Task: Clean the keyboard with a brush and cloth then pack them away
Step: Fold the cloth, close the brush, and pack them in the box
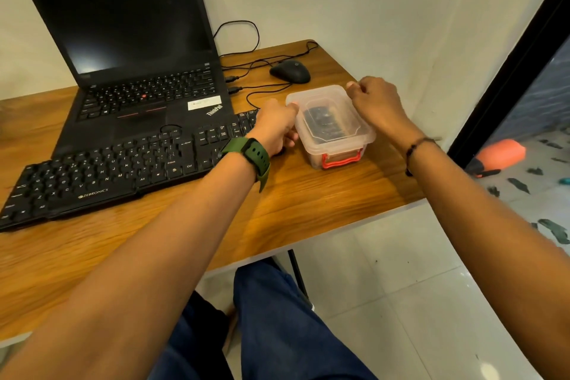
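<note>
A black external keyboard (pixel 101 169) lies on the wooden desk (pixel 308 203) in front of a laptop. To its right stands a clear plastic box (pixel 331 120) with a lid on top and a red latch (pixel 340 160) at the near end; dark contents show through the lid. My left hand (pixel 276 126) grips the box's left edge, thumb on the lid corner. My right hand (pixel 374 101) holds the lid's far right edge with curled fingers. Brush and cloth are not plainly visible.
An open black laptop (pixel 135 64) with a dark screen stands at the back left. A black mouse (pixel 290 71) and its cables lie behind the box. The desk's right edge is close to the box; a dark door frame (pixel 509 71) stands on the right.
</note>
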The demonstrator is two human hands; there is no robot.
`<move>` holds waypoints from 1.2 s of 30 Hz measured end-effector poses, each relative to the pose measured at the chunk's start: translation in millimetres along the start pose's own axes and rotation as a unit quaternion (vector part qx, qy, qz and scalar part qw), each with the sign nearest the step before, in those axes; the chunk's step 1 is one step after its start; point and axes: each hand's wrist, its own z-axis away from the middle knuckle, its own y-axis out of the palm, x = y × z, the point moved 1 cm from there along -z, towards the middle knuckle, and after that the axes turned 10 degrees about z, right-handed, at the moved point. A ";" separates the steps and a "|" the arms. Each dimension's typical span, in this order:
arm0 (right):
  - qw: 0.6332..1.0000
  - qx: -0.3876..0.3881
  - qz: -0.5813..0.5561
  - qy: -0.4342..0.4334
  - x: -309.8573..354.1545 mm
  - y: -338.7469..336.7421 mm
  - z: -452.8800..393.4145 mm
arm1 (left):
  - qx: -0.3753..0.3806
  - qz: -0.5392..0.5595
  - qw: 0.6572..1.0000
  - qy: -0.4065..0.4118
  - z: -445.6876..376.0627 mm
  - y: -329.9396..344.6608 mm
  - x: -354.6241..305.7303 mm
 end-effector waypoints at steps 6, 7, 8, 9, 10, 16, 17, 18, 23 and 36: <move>0.983 0.121 -0.079 0.115 5.4 9.5 -27.6 | 0.002 0.000 1.000 -0.019 -14.4 1.4 -9.3; 0.977 0.126 -0.110 0.129 5.6 8.8 -29.3 | 0.004 0.004 1.000 -0.021 -15.5 0.8 -9.3; 0.970 0.137 -0.140 0.146 6.1 7.3 -30.0 | 0.008 0.006 1.000 -0.025 -16.1 0.0 -9.3; 0.963 0.149 -0.156 0.160 6.7 4.7 -31.2 | 0.013 0.006 0.999 -0.029 -17.0 -0.8 -9.9; 0.959 0.159 -0.161 0.168 7.6 2.7 -32.4 | 0.015 -0.002 0.999 -0.030 -18.6 -2.0 -10.8; 0.970 0.153 -0.156 0.106 19.2 5.1 -44.5 | 0.014 -0.278 0.944 0.178 -30.0 4.4 -22.0; 0.972 0.152 -0.151 0.101 20.0 7.2 -46.6 | 0.022 -0.325 0.920 0.218 -29.4 7.8 -23.0; 0.971 0.153 -0.151 0.101 20.9 8.7 -47.8 | 0.030 -0.354 0.903 0.240 -28.9 10.3 -22.9; 0.977 0.156 -0.102 0.101 19.0 8.8 -56.8 | 0.039 -0.411 0.867 0.280 -32.1 15.2 -13.7; 0.947 0.304 0.010 0.100 53.7 18.9 -80.7 | 0.078 -0.422 0.816 0.387 -24.1 24.7 4.3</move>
